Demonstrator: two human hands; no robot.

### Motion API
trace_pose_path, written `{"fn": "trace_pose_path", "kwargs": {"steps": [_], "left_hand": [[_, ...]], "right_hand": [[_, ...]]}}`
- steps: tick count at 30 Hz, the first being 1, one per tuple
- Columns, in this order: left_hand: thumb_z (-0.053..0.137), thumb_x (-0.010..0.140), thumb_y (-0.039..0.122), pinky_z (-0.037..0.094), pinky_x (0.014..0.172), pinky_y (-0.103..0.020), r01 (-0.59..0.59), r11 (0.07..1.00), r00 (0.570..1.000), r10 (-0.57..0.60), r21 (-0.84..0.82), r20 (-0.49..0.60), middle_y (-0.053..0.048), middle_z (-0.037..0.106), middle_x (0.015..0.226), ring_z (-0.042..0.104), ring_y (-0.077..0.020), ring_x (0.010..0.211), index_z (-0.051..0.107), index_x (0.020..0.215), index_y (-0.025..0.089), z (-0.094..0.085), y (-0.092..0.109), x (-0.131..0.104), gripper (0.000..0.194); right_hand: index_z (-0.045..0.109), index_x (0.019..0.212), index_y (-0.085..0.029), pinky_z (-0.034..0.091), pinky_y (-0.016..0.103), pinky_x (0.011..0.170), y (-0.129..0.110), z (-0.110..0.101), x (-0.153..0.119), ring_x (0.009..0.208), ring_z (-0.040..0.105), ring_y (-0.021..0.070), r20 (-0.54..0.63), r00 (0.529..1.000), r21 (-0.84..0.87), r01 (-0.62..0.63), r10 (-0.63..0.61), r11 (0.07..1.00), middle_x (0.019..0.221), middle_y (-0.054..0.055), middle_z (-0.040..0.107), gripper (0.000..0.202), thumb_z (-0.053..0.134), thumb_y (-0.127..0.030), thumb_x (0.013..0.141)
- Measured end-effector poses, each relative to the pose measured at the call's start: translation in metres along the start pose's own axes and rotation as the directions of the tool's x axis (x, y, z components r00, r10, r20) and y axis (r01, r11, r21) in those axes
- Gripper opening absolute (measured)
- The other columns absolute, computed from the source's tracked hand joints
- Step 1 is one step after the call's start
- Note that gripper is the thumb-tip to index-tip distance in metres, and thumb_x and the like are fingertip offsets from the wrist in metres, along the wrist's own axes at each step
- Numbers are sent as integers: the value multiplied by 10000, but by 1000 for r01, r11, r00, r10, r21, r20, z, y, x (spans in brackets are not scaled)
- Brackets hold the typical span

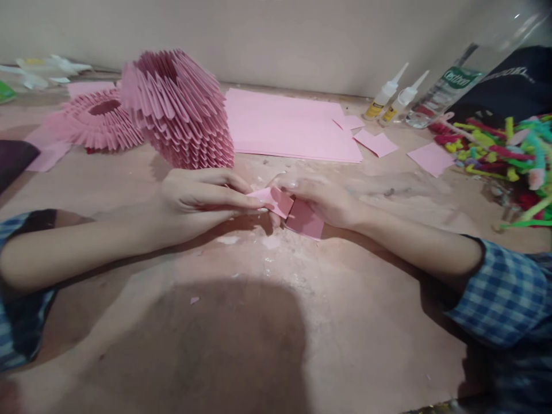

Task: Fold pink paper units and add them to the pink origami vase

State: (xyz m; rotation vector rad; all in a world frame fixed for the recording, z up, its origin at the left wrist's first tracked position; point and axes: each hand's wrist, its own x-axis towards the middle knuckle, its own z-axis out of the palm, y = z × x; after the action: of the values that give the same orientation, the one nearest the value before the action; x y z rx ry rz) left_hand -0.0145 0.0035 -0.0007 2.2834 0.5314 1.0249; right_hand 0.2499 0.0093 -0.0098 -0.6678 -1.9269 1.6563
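Between both hands is a small folded piece of pink paper (280,202), held just above the table. My left hand (202,198) pinches its left side between thumb and fingers. From the other side my right hand (325,195) closes on the paper's right edge, its fingertips partly hidden behind it. Under the right hand lies another pink paper piece (307,221) on the table. A pink vase-like form of many folded paper units (179,109) stands just beyond my left hand. A flatter ring of the same pleated units (103,118) sits to its left.
Pink sheets (288,123) are stacked at the back, with loose pink squares (431,158) to their right. Two glue bottles (382,98) stand near a clear plastic bottle (448,86). Colourful fuzzy stems (513,149) pile up at right. A dark object (15,161) is at left.
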Motion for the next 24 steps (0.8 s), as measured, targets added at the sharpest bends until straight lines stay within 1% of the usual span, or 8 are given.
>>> {"fn": "trace_pose_path", "kwargs": {"steps": [3, 5, 9, 12, 16, 20, 22, 24], "left_hand": [[796, 1043, 336, 707, 830, -320, 15, 1000, 1000, -15, 20, 27, 13, 849, 1131, 827, -174, 949, 854, 1200, 440, 1, 3, 0, 197], [785, 1047, 339, 718, 838, -329, 16, 999, 997, -19, 42, 69, -9, 849, 1141, 831, -187, 956, 860, 1195, 381, 1, 5, 1, 171], [746, 1065, 286, 686, 815, -291, -6, 994, 994, -6, 105, 108, -1, 842, 1159, 817, -169, 952, 854, 1182, 327, 1, 7, 2, 165], [784, 1050, 369, 641, 767, -279, -49, 992, 996, 40, 116, 82, -1, 825, 1102, 783, -161, 911, 811, 1176, 321, 5, 5, 1, 138], [720, 1085, 498, 554, 720, -275, 69, 990, 998, -70, 125, 6, -11, 761, 1003, 685, -155, 837, 672, 1175, 222, 8, 1, 2, 295], [453, 1201, 451, 440, 844, -340, -44, 956, 964, -36, 291, 262, -14, 741, 984, 558, -190, 865, 794, 1081, 254, 3, -1, 9, 412], [445, 1206, 408, 407, 845, -338, -70, 961, 959, -9, 266, 284, 6, 738, 990, 547, -181, 843, 821, 1104, 297, 0, -1, 13, 405], [499, 1187, 364, 388, 816, -328, -54, 969, 966, -9, 240, 258, 18, 710, 915, 537, -166, 789, 816, 1045, 278, -2, 1, 15, 358]], "right_hand": [[645, 943, -198, 554, 272, 737, 0, 7, 0, 765, 678, 140, -39, 999, 221, -11, 20, 975, 788, -9, 695, 339, 660, -505, 1087], [630, 911, -198, 556, 270, 763, 0, 10, 0, 757, 671, 130, -28, 1000, 237, 7, -1, 971, 740, -24, 670, 337, 680, -475, 1095], [635, 942, -190, 489, 241, 663, 1, 7, -2, 684, 645, 114, -26, 999, 80, 46, -44, 996, 742, -12, 714, 406, 632, -555, 1119], [635, 929, -192, 483, 240, 664, 0, 7, -3, 663, 633, 106, -53, 995, -61, 82, -85, 995, 760, -5, 732, 442, 589, -582, 1133], [647, 914, -181, 507, 251, 767, -1, 12, -4, 733, 655, 108, -26, 970, -256, 227, -241, 940, 795, 0, 713, 415, 561, -506, 1158], [664, 982, -168, 496, 260, 812, 0, 14, -3, 774, 651, 108, -11, 939, -386, 312, -343, 868, 832, -3, 703, 317, 508, -357, 1183], [641, 952, -181, 507, 265, 840, 2, 13, -1, 823, 668, 117, -5, 941, -366, 314, -339, 876, 853, 1, 712, 332, 509, -379, 1183], [623, 932, -193, 519, 265, 838, 4, 10, 1, 833, 670, 119, -10, 950, -300, 296, -313, 907, 853, -2, 708, 376, 522, -459, 1178]]}}
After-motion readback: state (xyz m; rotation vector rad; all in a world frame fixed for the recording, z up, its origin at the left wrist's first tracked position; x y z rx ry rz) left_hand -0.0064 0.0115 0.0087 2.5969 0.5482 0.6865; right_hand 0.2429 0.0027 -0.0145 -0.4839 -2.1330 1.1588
